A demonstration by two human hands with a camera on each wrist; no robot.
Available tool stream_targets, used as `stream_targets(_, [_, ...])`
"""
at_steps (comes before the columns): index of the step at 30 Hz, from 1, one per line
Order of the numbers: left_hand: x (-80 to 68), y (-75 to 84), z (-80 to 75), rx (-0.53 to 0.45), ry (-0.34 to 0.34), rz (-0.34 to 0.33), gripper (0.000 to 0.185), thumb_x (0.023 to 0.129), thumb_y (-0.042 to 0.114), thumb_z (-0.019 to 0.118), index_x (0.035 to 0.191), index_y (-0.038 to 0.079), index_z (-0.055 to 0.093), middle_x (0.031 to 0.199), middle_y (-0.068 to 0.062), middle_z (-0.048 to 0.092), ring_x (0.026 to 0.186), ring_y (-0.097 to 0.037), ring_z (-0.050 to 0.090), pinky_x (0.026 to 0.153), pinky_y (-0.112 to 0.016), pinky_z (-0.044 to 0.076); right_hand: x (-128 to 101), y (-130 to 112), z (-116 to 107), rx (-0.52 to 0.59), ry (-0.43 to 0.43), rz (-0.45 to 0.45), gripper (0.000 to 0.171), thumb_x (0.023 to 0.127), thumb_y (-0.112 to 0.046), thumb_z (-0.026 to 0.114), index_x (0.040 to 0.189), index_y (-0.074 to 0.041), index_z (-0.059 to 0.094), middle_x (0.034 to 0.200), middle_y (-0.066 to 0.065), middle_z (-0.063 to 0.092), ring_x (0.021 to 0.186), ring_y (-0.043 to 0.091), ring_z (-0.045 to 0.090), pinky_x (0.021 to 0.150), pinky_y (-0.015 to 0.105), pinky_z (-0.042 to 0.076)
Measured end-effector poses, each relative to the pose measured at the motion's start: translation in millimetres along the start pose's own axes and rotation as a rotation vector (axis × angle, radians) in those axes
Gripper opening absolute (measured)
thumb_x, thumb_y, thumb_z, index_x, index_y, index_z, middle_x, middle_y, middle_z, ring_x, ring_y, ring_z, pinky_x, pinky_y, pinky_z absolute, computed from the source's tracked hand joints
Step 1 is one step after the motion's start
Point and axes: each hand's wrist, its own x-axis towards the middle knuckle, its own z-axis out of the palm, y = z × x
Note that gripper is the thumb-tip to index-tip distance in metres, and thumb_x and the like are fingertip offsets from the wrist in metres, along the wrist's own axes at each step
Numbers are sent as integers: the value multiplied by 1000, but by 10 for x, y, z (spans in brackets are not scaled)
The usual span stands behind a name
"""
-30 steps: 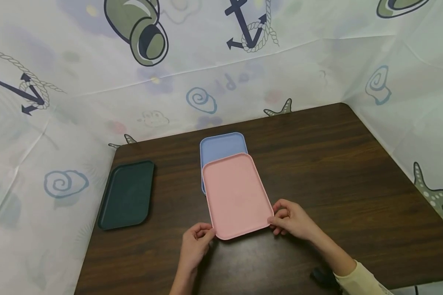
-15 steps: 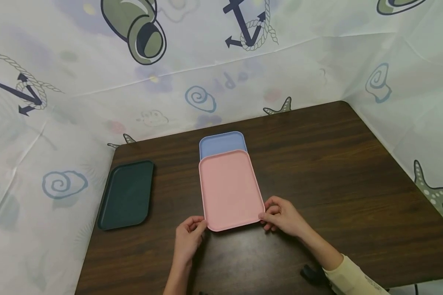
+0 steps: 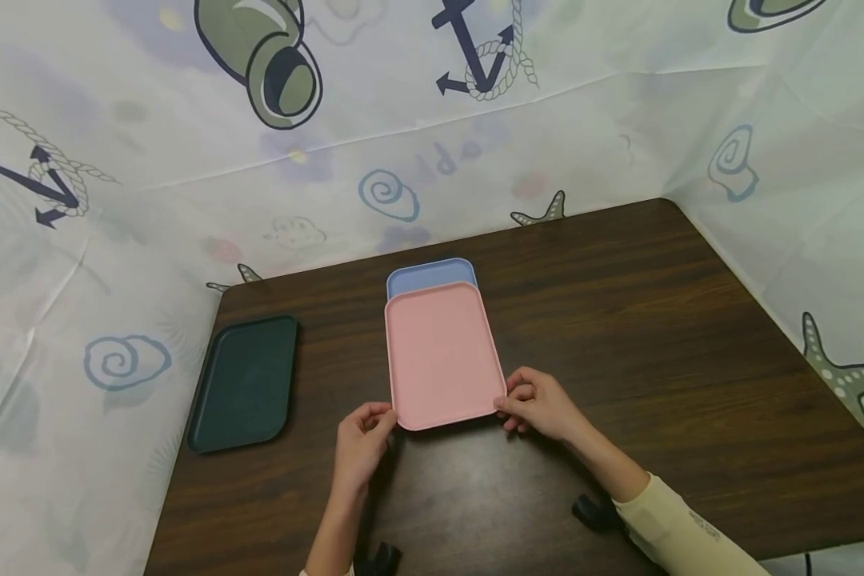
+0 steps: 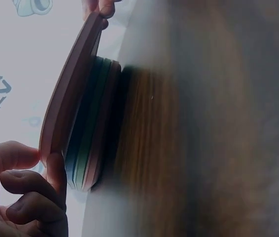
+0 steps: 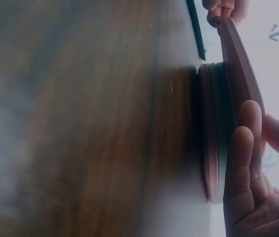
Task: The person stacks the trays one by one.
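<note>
A pink tray (image 3: 446, 356) is held by its two near corners. My left hand (image 3: 362, 444) pinches the near left corner between thumb and fingers, and my right hand (image 3: 540, 404) pinches the near right one. Beneath its far end lies a blue tray (image 3: 432, 276), mostly covered, with only its far strip showing in the head view. From the side, in the left wrist view, the pink tray (image 4: 70, 94) tilts above a stack of several trays (image 4: 92, 128), its near edge raised. The right wrist view shows the same stack (image 5: 213, 133) under the pink tray (image 5: 240, 64).
A dark green tray (image 3: 243, 384) lies by itself at the left edge of the brown wooden table (image 3: 655, 352). Printed cloth (image 3: 432, 160) hangs along the back and both sides. Black wrist straps (image 3: 596, 512) show near my forearms.
Both hands have moved the pink tray away from me and slightly left. It covers more of the blue tray now. The dark green tray stays in place.
</note>
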Motion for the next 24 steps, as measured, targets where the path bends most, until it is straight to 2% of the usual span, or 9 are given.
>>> stream_targets(5, [150, -67, 17, 56, 46, 60, 15, 90, 9, 68, 100, -2, 69, 79, -5, 61, 50, -9, 44, 46, -22, 37, 103, -11, -2, 6, 11, -11, 27, 92, -8, 69, 104, 8, 51, 83, 23, 70, 66, 35, 70, 52, 41, 54])
stream_targets(14, [305, -37, 16, 108, 84, 127, 14, 89, 11, 69, 96, 0, 72, 79, -7, 63, 55, -13, 48, 48, -24, 40, 291, -42, 2, 11, 43, 13, 25, 91, -8, 70, 102, 6, 53, 84, 24, 71, 63, 25, 70, 53, 33, 54])
stream_targets(21, [439, 19, 50, 153, 147, 209, 9, 87, 9, 70, 92, 3, 74, 78, -7, 65, 71, -19, 54, 51, -24, 39, 431, -114, -9, 5, 65, 7, 24, 91, -7, 69, 103, 6, 53, 87, 26, 70, 63, 24, 70, 54, 35, 55])
stream_targets(24, [496, 34, 57, 170, 161, 228, 9, 87, 10, 70, 91, 3, 74, 77, -6, 66, 67, -20, 54, 51, -24, 40, 475, -135, -18, -2, 70, -2, 25, 91, -7, 69, 104, 7, 53, 86, 27, 69, 63, 25, 70, 54, 35, 55])
